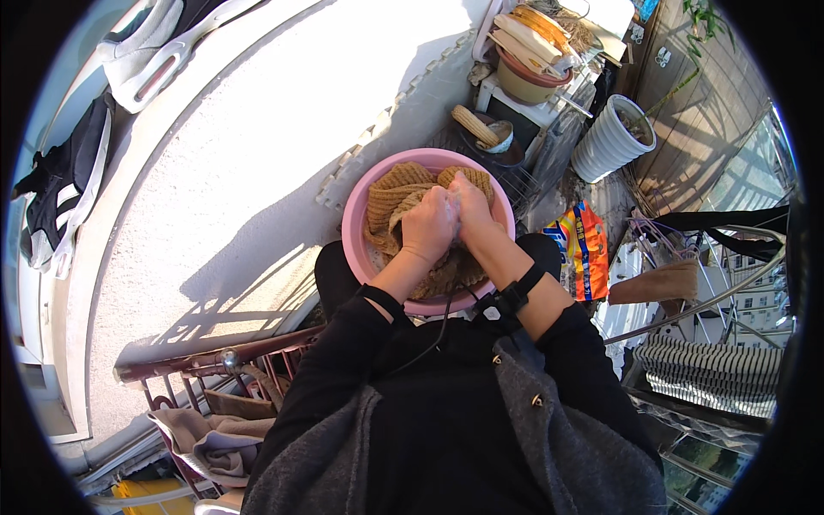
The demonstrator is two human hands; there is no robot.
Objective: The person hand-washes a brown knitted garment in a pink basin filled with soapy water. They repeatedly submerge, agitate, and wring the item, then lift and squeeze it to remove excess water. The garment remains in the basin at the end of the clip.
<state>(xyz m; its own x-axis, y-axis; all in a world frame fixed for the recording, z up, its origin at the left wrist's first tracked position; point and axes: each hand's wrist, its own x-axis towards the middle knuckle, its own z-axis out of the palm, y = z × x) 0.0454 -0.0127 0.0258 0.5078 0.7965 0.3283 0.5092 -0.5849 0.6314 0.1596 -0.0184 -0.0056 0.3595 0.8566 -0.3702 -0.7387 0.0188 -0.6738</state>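
Note:
Between my knees stands a pink plastic basin (354, 232) with a tan ribbed knit garment (396, 184) bunched inside it. My left hand (428, 225) is closed in a fist on the knit, above the middle of the basin. Right beside it, knuckles nearly touching, my right hand (471, 208) also grips the knit near the far side. Whitish suds show on the fingers. The fabric inside the fists is mostly hidden, and darker, wet-looking folds lie below the wrists. Black bands circle both forearms, and a thin black cord hangs in front of the basin.
An orange plastic packet (587, 253) lies right of the basin. Beyond are a white ribbed planter (613, 142), a dark pan with a bowl and a corn cob (475, 127), and a loaded brown pot (525, 81). A railing (215, 360) with grey cloth stands at lower left.

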